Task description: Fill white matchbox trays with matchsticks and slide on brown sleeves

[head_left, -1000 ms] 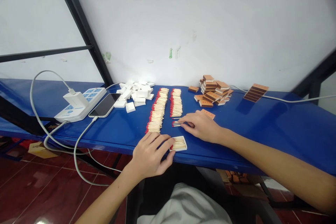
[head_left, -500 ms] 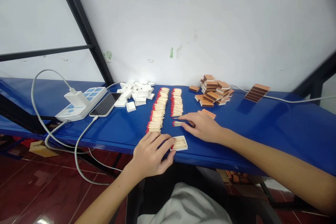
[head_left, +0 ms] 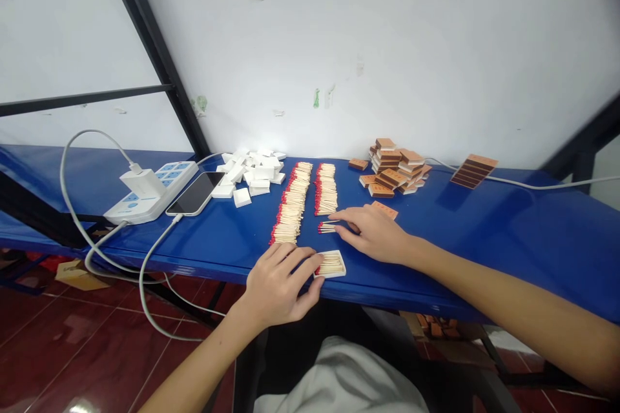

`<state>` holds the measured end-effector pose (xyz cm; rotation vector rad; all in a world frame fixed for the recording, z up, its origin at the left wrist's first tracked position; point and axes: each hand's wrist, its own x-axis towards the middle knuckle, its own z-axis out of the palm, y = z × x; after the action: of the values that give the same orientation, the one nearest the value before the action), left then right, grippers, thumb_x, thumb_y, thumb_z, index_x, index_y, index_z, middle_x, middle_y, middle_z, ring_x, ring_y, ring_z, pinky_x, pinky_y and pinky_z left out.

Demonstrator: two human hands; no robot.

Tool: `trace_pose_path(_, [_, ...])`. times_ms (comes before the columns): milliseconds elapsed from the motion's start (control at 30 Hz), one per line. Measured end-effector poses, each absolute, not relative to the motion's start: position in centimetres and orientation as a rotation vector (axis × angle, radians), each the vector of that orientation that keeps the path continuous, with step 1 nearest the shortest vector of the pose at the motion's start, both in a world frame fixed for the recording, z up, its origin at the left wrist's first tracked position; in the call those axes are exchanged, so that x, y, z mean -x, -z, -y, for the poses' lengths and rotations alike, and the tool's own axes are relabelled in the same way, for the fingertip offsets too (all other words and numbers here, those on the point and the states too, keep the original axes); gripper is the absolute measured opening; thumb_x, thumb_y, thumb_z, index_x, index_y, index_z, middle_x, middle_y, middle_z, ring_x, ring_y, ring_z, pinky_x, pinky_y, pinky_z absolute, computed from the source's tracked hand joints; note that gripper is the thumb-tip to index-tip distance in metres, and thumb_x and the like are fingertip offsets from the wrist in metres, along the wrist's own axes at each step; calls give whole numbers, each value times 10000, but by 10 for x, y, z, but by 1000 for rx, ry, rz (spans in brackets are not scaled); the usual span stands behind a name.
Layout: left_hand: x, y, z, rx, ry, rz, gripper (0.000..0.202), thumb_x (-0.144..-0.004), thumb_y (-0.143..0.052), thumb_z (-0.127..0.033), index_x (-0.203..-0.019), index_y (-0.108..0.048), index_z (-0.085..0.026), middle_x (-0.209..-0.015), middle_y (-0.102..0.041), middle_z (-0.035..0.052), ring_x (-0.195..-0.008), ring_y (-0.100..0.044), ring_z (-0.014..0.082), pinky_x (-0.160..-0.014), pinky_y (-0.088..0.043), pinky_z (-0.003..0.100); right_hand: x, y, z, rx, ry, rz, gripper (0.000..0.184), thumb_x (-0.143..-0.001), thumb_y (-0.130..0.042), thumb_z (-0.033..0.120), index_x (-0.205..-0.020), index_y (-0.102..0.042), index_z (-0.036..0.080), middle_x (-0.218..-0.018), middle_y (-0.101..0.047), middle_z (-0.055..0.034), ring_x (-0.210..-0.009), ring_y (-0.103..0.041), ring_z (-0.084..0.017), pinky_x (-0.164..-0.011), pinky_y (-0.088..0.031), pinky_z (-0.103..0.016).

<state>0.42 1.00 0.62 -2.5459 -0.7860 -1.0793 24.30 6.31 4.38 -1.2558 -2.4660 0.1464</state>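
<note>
Curling around the left end of a white matchbox tray, my left hand has thumb and index finger closed on it near the blue tabletop's front edge. I judge the tray light, thin-walled and easily dented, best held gently by its sides. Inside lie red-tipped matches, heads leftward, partly under the fingers.

Just beyond, my right hand has thumb and index finger slightly parted at some loose matches; I can't tell whether any is pinched. They should be stiff, brittle, nearly weightless and apt to roll; I'd take them by the bare ends.

Farther back run a long match row and a shorter match row. Behind, leftward, sits a heap of white trays, seemingly bottom-up; rightward, stacked brown matchboxes, contents hidden.
</note>
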Motion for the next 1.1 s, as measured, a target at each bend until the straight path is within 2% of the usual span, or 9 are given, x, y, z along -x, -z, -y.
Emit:
trace_pose_path(133, [-4, -5, -10, 2553, 1076, 785, 219, -849, -634, -203, -1065, -644, -165, -1015, -729, 63, -839, -602, 225, -757, -493, 373, -243, -42, -64, 1259, -151, 2465, 295, -965, -509, 292, -1152, -716, 197, -1034, -758, -59, -866, -683, -204, -775, -449, -314])
trace_pose_path(267, [-4, -5, -11, 2548, 1075, 786, 212, -851, -630, -207, -1059, -646, -170, -1018, -728, 60, -837, -597, 222, -755, -490, 370, -243, -41, -64, 1268, -156, 2460, 278, -961, -514, 282, -1110, -734, 201, -954, -762, -44, -759, -664, -181, -717, -423, -301])
trace_pose_path(800, [-4, -5, -11, 2547, 1078, 778, 220, -854, -630, -207, -1070, -644, -167, -1017, -727, 64, -844, -605, 228, -760, -491, 375, -241, -45, -65, 1221, -200, 2483, 189, -934, -571, 257, -952, -750, 199, -765, -709, -13, -630, -576, -137, -660, -358, -277])
trace_pose_path(1000, [-3, -6, -9, 2549, 1069, 787, 402, -865, -624, -213, -1259, -581, -147, -1004, -726, 75, -833, -606, 228, -746, -491, 371, -242, -46, -65, 1142, -322, 2516, 193, -946, -546, 200, -987, -732, 167, -746, -683, -26, -640, -569, -136, -621, -361, -250])
trace_pose_path(1100, [-3, -5, -11, 2551, 1067, 790, 440, -861, -630, -211, -1291, -561, -146, -1013, -725, 77, -840, -607, 233, -745, -491, 375, -243, -47, -64, 1130, -331, 2550, 178, -964, -526, 210, -982, -700, 173, -774, -679, -25, -667, -578, -139, -628, -362, -248])
